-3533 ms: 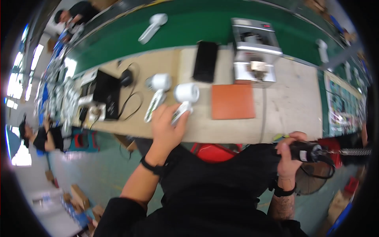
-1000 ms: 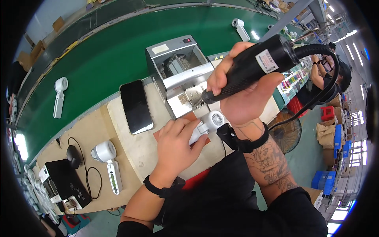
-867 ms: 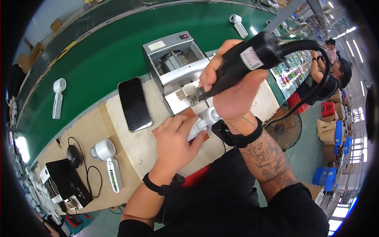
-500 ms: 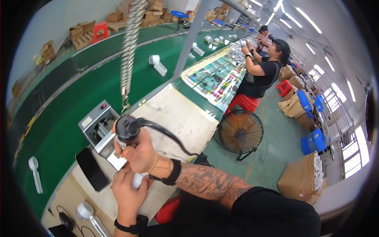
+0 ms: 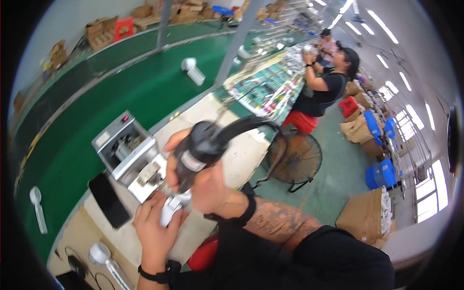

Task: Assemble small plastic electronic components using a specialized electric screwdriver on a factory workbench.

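My right hand [image 5: 212, 188] is wrapped round a black power screwdriver [image 5: 197, 152], which is tilted and has a thick dark cable at its top. Its lower end points down and left toward a white plastic piece [image 5: 169, 210]; whether the tip touches it I cannot tell. My left hand [image 5: 153, 224] grips that piece low over the bench, its fingers hiding part of it. Just beyond the left hand stands a grey screw feeder [image 5: 121, 144], with a small red display and an open top full of metal parts. A black phone [image 5: 109, 200] lies beside the feeder.
A green conveyor belt [image 5: 72, 164] curves past on the left, carrying white round-headed pieces with handles [image 5: 38, 210]. Another such piece [image 5: 100, 253] lies at the near left. Right of the bench stand a black floor fan [image 5: 295, 157] and a cardboard box [image 5: 362, 215]. Co-workers [image 5: 326, 84] are farther off.
My right hand has lifted the screwdriver away from the feeder and moved it right, tilting it. More of the white piece in my left hand now shows. The view has shifted slightly.
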A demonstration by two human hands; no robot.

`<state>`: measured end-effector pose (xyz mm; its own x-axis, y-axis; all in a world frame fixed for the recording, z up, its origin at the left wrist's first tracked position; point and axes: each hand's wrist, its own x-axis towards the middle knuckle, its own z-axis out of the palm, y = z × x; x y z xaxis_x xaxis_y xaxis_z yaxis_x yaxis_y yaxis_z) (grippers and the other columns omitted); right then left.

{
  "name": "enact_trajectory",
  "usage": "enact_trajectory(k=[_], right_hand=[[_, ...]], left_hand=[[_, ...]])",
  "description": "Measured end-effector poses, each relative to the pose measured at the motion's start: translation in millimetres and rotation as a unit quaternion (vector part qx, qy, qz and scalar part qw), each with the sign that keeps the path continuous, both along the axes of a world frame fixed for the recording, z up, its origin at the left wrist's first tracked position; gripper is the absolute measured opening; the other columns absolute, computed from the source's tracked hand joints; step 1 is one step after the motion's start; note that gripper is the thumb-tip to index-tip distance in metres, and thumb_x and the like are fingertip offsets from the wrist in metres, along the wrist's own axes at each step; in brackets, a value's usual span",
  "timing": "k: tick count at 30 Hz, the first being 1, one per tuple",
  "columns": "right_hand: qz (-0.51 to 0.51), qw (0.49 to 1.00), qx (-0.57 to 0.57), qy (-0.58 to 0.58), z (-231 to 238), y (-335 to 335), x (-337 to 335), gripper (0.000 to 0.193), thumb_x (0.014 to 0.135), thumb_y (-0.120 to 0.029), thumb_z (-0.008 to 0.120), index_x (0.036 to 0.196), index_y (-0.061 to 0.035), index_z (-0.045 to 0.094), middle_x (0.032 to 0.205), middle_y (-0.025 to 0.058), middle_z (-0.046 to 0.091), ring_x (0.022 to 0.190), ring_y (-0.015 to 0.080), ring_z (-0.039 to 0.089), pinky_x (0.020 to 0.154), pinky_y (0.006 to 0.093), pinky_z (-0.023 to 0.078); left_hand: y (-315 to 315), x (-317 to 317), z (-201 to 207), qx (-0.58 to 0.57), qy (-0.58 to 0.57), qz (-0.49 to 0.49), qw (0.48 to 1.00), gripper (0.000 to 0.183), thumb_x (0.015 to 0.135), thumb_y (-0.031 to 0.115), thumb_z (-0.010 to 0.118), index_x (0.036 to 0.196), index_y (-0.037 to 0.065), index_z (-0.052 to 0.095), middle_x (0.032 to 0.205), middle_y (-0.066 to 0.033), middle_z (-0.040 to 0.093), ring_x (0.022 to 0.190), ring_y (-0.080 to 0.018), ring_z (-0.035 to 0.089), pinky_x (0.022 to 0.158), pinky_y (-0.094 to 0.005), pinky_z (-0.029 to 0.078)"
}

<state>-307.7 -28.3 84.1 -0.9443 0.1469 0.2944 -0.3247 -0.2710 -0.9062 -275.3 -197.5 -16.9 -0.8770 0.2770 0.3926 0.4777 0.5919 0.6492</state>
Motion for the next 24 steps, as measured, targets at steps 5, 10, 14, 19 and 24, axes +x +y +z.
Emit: enact_trajectory(k=[5,10,14,19,24], right_hand=[[0.037,0.997,-0.046,0.039,-7.3,26.8,-0.7,0.111,0.077,-0.101,0.042,0.128,-0.0037,0.050,0.073,0.0080,0.058,0.061,0.0211,0.058,0.061,0.0389,0.049],[0.102,0.994,-0.012,0.038,-39.3,9.1,-13.0,0.110,0.079,-0.101,0.040,0.132,-0.0052,0.045,0.078,0.0079,0.057,0.067,0.0199,0.056,0.067,0.0385,0.048],[0.090,0.995,-0.017,0.027,-48.3,-3.2,-11.4,0.110,0.078,-0.102,0.040,0.130,-0.0055,0.045,0.077,0.0080,0.057,0.066,0.0200,0.056,0.067,0.0393,0.048],[0.086,0.996,-0.016,0.014,-52.9,-6.2,-11.3,0.109,0.077,-0.102,0.040,0.128,-0.0063,0.046,0.076,0.0081,0.057,0.066,0.0198,0.056,0.067,0.0391,0.048],[0.079,0.997,-0.017,0.006,-53.2,-10.9,-13.4,0.108,0.077,-0.102,0.041,0.128,-0.0059,0.045,0.075,0.0090,0.058,0.064,0.0200,0.056,0.065,0.0385,0.048]], left_hand=[[10.3,-13.8,-3.6,0.019,0.040,-0.025,0.999,0.044,0.071,0.025,0.091,0.108,0.005,0.077,0.103,-0.0070,0.072,0.084,-0.0300,0.067,0.074,-0.0411,0.054],[-9.7,-13.9,-19.9,0.018,-0.006,-0.011,1.000,0.044,0.071,0.025,0.092,0.107,0.005,0.077,0.100,-0.0068,0.072,0.086,-0.0293,0.067,0.076,-0.0397,0.055],[-14.6,-13.0,-26.1,0.018,-0.009,-0.012,1.000,0.043,0.071,0.023,0.091,0.107,0.005,0.077,0.100,-0.0066,0.071,0.088,-0.0289,0.067,0.076,-0.0395,0.055],[-15.3,-11.9,-29.8,0.024,-0.005,-0.011,1.000,0.042,0.072,0.022,0.090,0.108,0.005,0.077,0.101,-0.0066,0.071,0.089,-0.0292,0.067,0.077,-0.0398,0.055],[-15.4,-11.8,-26.1,0.024,-0.008,-0.006,1.000,0.042,0.072,0.022,0.090,0.108,0.005,0.077,0.101,-0.0067,0.071,0.090,-0.0293,0.067,0.078,-0.0398,0.055]])
